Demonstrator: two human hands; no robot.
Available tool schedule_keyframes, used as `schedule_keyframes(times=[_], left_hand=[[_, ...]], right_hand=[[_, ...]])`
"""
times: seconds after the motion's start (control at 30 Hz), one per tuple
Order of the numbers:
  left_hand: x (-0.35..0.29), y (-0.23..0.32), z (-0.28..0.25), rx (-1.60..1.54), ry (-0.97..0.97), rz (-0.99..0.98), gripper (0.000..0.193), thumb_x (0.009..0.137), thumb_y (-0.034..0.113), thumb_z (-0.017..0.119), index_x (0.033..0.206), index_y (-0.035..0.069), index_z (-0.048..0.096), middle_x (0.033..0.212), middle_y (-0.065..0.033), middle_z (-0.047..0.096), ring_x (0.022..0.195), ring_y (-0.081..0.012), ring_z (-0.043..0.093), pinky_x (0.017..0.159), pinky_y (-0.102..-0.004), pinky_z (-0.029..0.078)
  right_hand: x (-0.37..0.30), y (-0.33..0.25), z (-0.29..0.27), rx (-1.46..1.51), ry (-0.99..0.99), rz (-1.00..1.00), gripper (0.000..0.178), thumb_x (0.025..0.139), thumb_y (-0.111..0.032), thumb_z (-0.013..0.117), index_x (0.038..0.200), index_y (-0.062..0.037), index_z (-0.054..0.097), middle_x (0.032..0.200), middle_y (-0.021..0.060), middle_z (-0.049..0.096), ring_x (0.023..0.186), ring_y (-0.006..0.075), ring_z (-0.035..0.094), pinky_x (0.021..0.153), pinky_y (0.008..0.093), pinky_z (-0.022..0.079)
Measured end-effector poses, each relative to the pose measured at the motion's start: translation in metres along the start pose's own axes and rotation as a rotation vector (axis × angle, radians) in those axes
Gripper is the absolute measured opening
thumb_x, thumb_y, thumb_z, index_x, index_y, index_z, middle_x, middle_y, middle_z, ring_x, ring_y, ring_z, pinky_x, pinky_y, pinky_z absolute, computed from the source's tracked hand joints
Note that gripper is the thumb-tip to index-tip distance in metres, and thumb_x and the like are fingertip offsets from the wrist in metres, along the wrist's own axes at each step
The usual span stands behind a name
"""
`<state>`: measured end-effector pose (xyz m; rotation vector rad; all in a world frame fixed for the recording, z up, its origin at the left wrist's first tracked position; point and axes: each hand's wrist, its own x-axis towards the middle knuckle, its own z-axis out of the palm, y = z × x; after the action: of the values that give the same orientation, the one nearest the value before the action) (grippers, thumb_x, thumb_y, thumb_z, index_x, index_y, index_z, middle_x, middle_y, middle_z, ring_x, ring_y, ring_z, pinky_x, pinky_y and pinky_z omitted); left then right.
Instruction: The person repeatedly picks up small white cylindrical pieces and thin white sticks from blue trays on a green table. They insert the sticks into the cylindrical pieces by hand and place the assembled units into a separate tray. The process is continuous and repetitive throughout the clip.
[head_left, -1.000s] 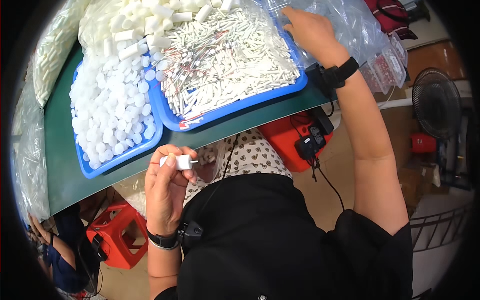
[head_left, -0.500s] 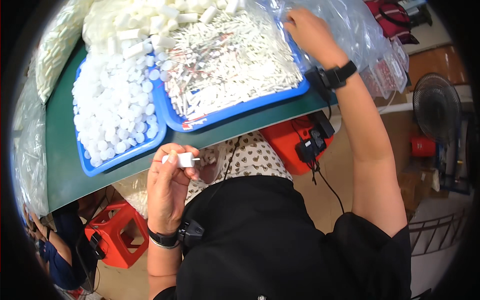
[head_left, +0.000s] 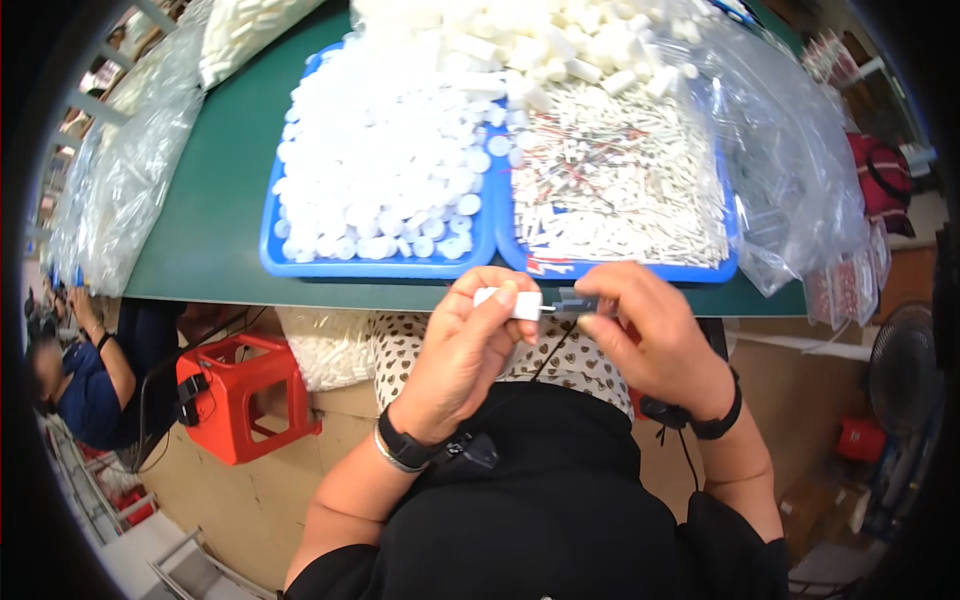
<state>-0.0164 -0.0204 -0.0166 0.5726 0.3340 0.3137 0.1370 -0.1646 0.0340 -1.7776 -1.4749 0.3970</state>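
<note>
At the table's near edge, my left hand [head_left: 465, 345] pinches a small white plastic cylinder [head_left: 526, 305] between thumb and fingers. A thin pale pin sticks out of its right end. Close to that pin, my right hand [head_left: 650, 330] grips a clear, greyish plastic piece [head_left: 570, 301] by its far end. Motion smears this piece, so its exact kind and whether it touches the pin cannot be told. Just beyond both hands stand two blue trays: the left tray [head_left: 370, 269] holds round white caps [head_left: 400, 220], the right tray [head_left: 728, 262] thin white parts [head_left: 630, 180] with red wires.
White hollow cylinders [head_left: 560, 50] are heaped behind the trays on the green table [head_left: 190, 250]. Clear plastic bags [head_left: 790, 170] lie at the right, another bag [head_left: 140, 190] at the left. A red stool [head_left: 240, 400] and a co-worker's arm [head_left: 115, 365] are at lower left.
My right hand has come back from the right tray's far edge to my left hand, now with a clear piece in it. The view has swung round, shifting the trays rightward.
</note>
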Motion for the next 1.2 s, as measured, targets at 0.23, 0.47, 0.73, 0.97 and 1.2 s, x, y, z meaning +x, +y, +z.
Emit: schedule_keyframes(times=[0.23, 0.47, 0.73, 0.97, 1.2], left_hand=[[-0.005, -0.009, -0.002, 0.07, 0.116, 0.092, 0.011, 0.102, 0.013, 0.051, 0.108, 0.004, 0.051, 0.109, -0.0088, 0.054, 0.083, -0.0114, 0.057, 0.08, -0.0278, 0.05], [-0.009, -0.034, -0.01, 0.681, 0.152, 0.484, 0.013, 0.102, 0.009, 0.049, 0.114, 0.004, 0.047, 0.114, -0.0073, 0.05, 0.094, -0.0087, 0.051, 0.084, -0.0247, 0.045], [-0.014, -0.033, -0.016, 0.473, -0.032, 0.16, 0.032, 0.095, 0.007, 0.059, 0.126, 0.006, 0.049, 0.124, -0.0044, 0.049, 0.109, -0.0103, 0.051, 0.092, -0.026, 0.044], [-0.008, -0.033, -0.016, 0.4, -0.211, 0.203, 0.046, 0.093, 0.003, 0.057, 0.138, 0.005, 0.045, 0.151, -0.0138, 0.037, 0.137, -0.0254, 0.041, 0.112, -0.0383, 0.036], [-0.006, -0.024, -0.012, 0.085, -0.159, -0.013, 0.05, 0.1, 0.018, 0.045, 0.146, 0.001, 0.036, 0.151, -0.0148, 0.039, 0.139, -0.0282, 0.039, 0.114, -0.0425, 0.033]], right_hand=[[-0.001, 0.0, 0.036, 0.024, 0.015, 0.029, 0.029, 0.084, 0.002, 0.067, 0.11, 0.003, 0.054, 0.09, 0.0166, 0.06, 0.076, 0.0313, 0.064, 0.065, 0.0389, 0.051], [0.0, 0.005, 0.056, 0.077, 0.107, 0.03, 0.024, 0.085, 0.004, 0.064, 0.107, 0.0044, 0.054, 0.091, 0.0179, 0.061, 0.075, 0.0328, 0.064, 0.065, 0.0393, 0.052], [-0.006, 0.012, 0.052, 0.147, -0.07, -0.041, 0.021, 0.088, 0.003, 0.06, 0.108, 0.0019, 0.053, 0.093, 0.0172, 0.063, 0.079, 0.0359, 0.065, 0.068, 0.0402, 0.051], [-0.006, 0.006, 0.064, 0.187, -0.035, -0.06, 0.022, 0.089, 0.005, 0.056, 0.111, 0.001, 0.053, 0.095, 0.0198, 0.064, 0.086, 0.0376, 0.066, 0.072, 0.0421, 0.052], [-0.007, 0.01, 0.072, 0.064, -0.022, -0.028, 0.026, 0.09, 0.0, 0.059, 0.115, 0.0004, 0.052, 0.1, 0.0194, 0.064, 0.086, 0.0388, 0.065, 0.071, 0.0437, 0.052]])
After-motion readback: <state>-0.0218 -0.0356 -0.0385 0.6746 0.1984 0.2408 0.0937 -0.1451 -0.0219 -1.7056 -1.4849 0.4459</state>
